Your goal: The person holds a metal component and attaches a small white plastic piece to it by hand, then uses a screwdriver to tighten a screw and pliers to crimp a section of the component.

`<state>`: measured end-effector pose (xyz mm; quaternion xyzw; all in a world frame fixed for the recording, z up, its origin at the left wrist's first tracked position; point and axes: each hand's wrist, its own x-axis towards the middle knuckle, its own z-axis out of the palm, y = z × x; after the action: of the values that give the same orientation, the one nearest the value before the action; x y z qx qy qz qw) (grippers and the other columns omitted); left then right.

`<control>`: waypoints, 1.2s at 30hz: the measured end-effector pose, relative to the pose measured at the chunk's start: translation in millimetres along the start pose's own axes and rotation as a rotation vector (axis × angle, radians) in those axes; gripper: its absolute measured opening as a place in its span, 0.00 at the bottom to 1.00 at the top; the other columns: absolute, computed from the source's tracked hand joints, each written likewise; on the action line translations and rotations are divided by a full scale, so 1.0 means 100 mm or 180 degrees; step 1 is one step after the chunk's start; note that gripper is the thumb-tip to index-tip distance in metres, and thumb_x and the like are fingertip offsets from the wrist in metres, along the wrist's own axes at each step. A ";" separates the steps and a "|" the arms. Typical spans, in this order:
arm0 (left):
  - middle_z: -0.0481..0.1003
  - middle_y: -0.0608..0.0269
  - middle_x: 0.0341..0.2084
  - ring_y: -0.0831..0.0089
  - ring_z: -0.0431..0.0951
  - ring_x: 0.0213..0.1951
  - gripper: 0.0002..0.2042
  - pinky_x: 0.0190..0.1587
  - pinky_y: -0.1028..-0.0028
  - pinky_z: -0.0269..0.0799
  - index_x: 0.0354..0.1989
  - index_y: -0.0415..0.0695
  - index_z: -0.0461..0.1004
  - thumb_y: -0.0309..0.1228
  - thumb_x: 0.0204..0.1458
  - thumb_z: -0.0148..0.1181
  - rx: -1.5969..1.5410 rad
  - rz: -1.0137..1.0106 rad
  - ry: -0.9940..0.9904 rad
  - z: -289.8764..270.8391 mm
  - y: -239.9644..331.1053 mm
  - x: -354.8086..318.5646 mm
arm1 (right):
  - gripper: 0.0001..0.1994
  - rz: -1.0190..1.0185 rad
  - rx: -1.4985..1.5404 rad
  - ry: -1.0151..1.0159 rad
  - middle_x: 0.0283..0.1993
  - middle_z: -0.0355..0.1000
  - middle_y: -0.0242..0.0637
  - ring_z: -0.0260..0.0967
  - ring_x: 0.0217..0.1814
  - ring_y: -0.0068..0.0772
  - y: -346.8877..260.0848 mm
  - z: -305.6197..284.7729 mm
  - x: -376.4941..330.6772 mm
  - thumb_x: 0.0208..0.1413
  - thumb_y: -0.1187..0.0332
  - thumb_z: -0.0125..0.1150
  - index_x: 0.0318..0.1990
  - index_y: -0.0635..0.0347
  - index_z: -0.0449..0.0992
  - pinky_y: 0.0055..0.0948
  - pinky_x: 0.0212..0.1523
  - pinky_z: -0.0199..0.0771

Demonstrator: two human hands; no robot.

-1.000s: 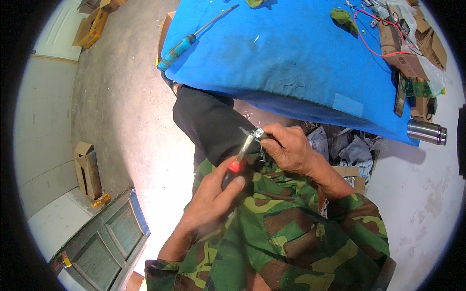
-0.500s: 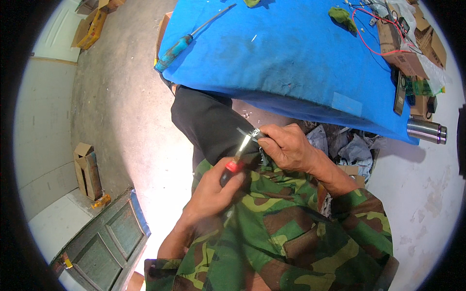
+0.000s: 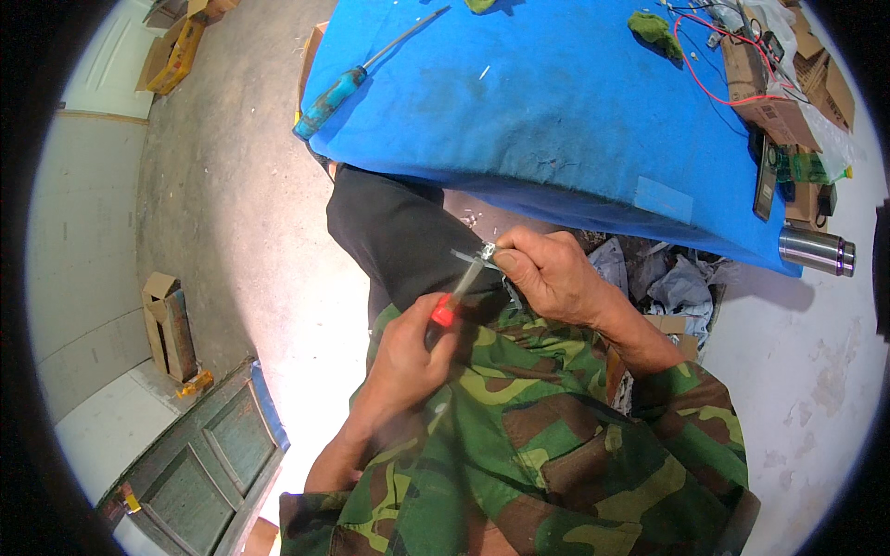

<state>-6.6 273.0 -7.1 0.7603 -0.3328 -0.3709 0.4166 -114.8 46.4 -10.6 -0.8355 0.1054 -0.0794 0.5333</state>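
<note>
Wrapped round the black and red handle of a screwdriver [image 3: 443, 311], my left hand [image 3: 403, 357] is closed low over my lap. The blade points up and away, its tip at or very near a small shiny metal piece [image 3: 489, 250]. My right hand [image 3: 556, 281] pinches that piece between thumb and fingers, just above my dark trouser leg. A thin pale strip sticks out to the left of the piece. The fingers hide most of what is held, so its exact kind does not show.
Ahead is a blue-covered table [image 3: 556, 120]. On it lie a teal-handled screwdriver [image 3: 332, 100], a green cloth [image 3: 654, 34], a red cable [image 3: 709, 93] and a dark phone-like device [image 3: 765, 181]. A steel flask [image 3: 816, 251] is at its right corner. Grey rags [image 3: 677, 292] lie below.
My left hand and the screwdriver have shifted slightly, and the glare on the blade has dimmed. My right hand has tilted a little around the small metal piece.
</note>
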 end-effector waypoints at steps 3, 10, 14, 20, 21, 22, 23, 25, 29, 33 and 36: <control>0.80 0.47 0.36 0.48 0.83 0.40 0.16 0.47 0.62 0.77 0.53 0.38 0.74 0.21 0.55 0.61 0.0036 0.0028 0.0141 0.04 -0.01 0.01 | 0.11 0.0448 0.0197 -0.0017 0.25 0.72 0.50 0.74 0.30 0.53 0.01 0.02 0.00 0.71 0.65 0.55 0.38 0.63 0.75 0.43 0.31 0.71; 0.80 0.47 0.35 0.48 0.83 0.40 0.16 0.46 0.62 0.77 0.52 0.38 0.74 0.21 0.55 0.60 0.0135 0.0040 0.0141 0.02 0.00 0.03 | 0.14 0.1057 0.0867 0.0120 0.23 0.69 0.38 0.69 0.26 0.29 0.05 0.11 -0.03 0.72 0.62 0.55 0.36 0.63 0.73 0.37 0.30 0.68; 0.80 0.46 0.36 0.49 0.83 0.40 0.14 0.47 0.62 0.77 0.52 0.37 0.75 0.23 0.57 0.61 0.0050 -0.0089 -0.0106 -0.05 0.03 0.07 | 0.12 0.0903 0.0665 0.0214 0.25 0.71 0.45 0.71 0.26 0.41 0.04 0.14 -0.05 0.72 0.63 0.56 0.39 0.63 0.74 0.40 0.31 0.70; 0.81 0.45 0.36 0.51 0.83 0.42 0.15 0.47 0.61 0.76 0.54 0.37 0.73 0.28 0.61 0.60 -0.0015 -0.0356 -0.0171 -0.03 0.20 0.05 | 0.09 0.0549 0.0365 0.0286 0.29 0.71 0.53 0.73 0.29 0.55 0.09 0.16 -0.06 0.70 0.65 0.58 0.42 0.63 0.76 0.43 0.32 0.71; 0.81 0.45 0.37 0.50 0.83 0.42 0.15 0.47 0.61 0.76 0.55 0.37 0.73 0.27 0.61 0.60 0.0018 -0.0334 -0.0175 -0.03 0.20 0.05 | 0.09 0.0482 0.0298 0.0304 0.29 0.71 0.53 0.74 0.29 0.54 0.07 0.14 -0.05 0.70 0.65 0.58 0.42 0.64 0.76 0.43 0.31 0.71; 0.80 0.44 0.37 0.49 0.83 0.41 0.15 0.47 0.61 0.76 0.55 0.37 0.72 0.27 0.62 0.60 0.0048 -0.0311 -0.0183 -0.04 0.20 0.05 | 0.09 0.0419 0.0228 0.0324 0.29 0.71 0.53 0.74 0.29 0.54 0.06 0.13 -0.06 0.70 0.66 0.58 0.41 0.64 0.76 0.42 0.31 0.71; 0.80 0.44 0.37 0.48 0.83 0.41 0.15 0.47 0.61 0.76 0.55 0.37 0.72 0.27 0.62 0.60 0.0078 -0.0288 -0.0193 -0.05 0.19 0.05 | 0.09 0.0434 0.0277 0.0303 0.29 0.71 0.53 0.73 0.28 0.53 0.07 0.13 -0.06 0.70 0.66 0.58 0.41 0.64 0.75 0.42 0.31 0.71; 0.80 0.43 0.37 0.47 0.83 0.42 0.15 0.46 0.61 0.76 0.55 0.37 0.72 0.25 0.61 0.61 0.0059 -0.0199 -0.0193 -0.06 0.15 0.05 | 0.10 0.0468 0.0373 0.0267 0.28 0.70 0.52 0.73 0.28 0.50 0.09 0.14 -0.07 0.70 0.66 0.57 0.40 0.64 0.75 0.42 0.31 0.71; 0.79 0.41 0.38 0.43 0.82 0.42 0.16 0.45 0.60 0.76 0.54 0.37 0.72 0.20 0.57 0.62 0.0053 0.0116 -0.0066 -0.02 0.04 0.07 | 0.14 0.0786 0.0695 0.0156 0.25 0.69 0.47 0.69 0.26 0.41 0.06 0.12 -0.06 0.72 0.63 0.54 0.37 0.64 0.74 0.40 0.31 0.70; 0.79 0.41 0.39 0.41 0.81 0.42 0.16 0.45 0.58 0.77 0.54 0.38 0.72 0.19 0.56 0.62 0.0355 0.0298 0.0119 -0.01 0.01 0.09 | 0.18 0.1064 0.0859 -0.0032 0.23 0.68 0.41 0.66 0.26 0.34 0.01 0.08 0.00 0.74 0.60 0.51 0.34 0.64 0.72 0.38 0.30 0.68; 0.79 0.41 0.39 0.41 0.81 0.42 0.16 0.46 0.58 0.77 0.54 0.37 0.72 0.19 0.56 0.63 0.0561 0.0327 0.0192 0.00 -0.05 0.12 | 0.20 0.1216 0.0980 -0.0066 0.22 0.66 0.38 0.65 0.26 0.30 0.02 0.12 0.02 0.75 0.58 0.50 0.33 0.64 0.71 0.37 0.30 0.67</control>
<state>0.5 265.7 -14.3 0.7868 -0.3899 -0.2953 0.3765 -110.1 55.5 -17.3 -0.7101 0.2427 0.0164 0.6608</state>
